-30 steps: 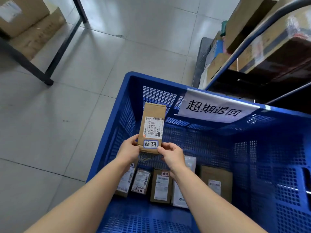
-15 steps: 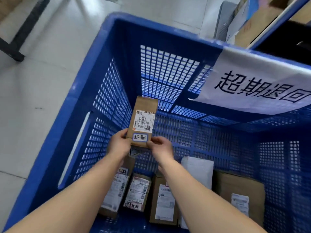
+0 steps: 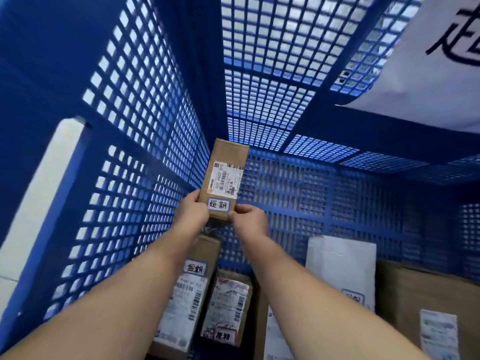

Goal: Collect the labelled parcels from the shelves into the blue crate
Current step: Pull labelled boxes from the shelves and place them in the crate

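A: Where is the parcel point(image 3: 224, 181) sitting?

B: Both hands, left point(image 3: 187, 213) and right point(image 3: 248, 220), are pinching its lower end inside the crate point(image 3: 145, 141).

A: Progress?

B: Several parcels point(image 3: 226, 306) are lying below the fingers; this one isn't down yet.

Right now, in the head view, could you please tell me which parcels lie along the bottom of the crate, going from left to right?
Brown box with the blue-edged sticker → small taped packet → white parcel → large brown box. A further parcel behind the right forearm is left out; its place is unclear.
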Motion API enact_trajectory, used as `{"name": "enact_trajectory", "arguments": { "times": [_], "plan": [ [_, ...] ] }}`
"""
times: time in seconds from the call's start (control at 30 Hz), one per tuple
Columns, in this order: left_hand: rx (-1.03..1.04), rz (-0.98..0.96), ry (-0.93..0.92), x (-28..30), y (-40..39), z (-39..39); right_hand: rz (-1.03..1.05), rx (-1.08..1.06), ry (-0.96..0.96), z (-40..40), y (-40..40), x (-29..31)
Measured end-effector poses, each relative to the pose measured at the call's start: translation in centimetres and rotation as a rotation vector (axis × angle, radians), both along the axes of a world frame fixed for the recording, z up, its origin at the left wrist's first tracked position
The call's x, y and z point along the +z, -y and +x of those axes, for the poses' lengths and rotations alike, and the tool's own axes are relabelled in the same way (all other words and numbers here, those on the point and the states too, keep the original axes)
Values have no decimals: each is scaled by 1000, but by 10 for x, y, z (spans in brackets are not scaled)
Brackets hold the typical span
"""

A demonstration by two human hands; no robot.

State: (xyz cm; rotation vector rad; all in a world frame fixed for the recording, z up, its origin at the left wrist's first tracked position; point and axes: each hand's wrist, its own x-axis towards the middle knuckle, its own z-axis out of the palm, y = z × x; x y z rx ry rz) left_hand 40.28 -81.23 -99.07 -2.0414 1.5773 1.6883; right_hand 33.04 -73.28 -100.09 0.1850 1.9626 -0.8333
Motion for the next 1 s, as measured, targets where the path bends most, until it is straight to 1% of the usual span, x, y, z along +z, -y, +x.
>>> {"name": "enact_trajectory", "arguments": {
  "times": [0.1, 0.23, 0.33, 0.4, 0.57, 0.67, 0.83, 1.0],
  "plan": [
    [-47, 44, 13, -16, 4, -1, 1, 3, 80, -1, 6, -13],
    [-152, 35, 113, -36, 6, 0, -63, -158, 316, 1, 13, -18],
    [-153, 43, 145, -40, 3, -1, -67, -202, 358, 2, 11, -17],
    [-134, 23, 143, -28, -2, -4, -54, -211, 370, -1, 6, -7],
    [-106, 21, 107, 18, -12, -11, -65, -196, 334, -12, -9, 44],
    [-116, 25, 45, 41, -14, -11, -93, -189, 293, -16, -13, 78],
    [-36, 120, -6, 139, -24, -29, -60, -188, 247, -26, -16, 144],
    [1, 114, -129, 223, -34, -46, -76, -132, 129, -42, -23, 225]
  ]
}}
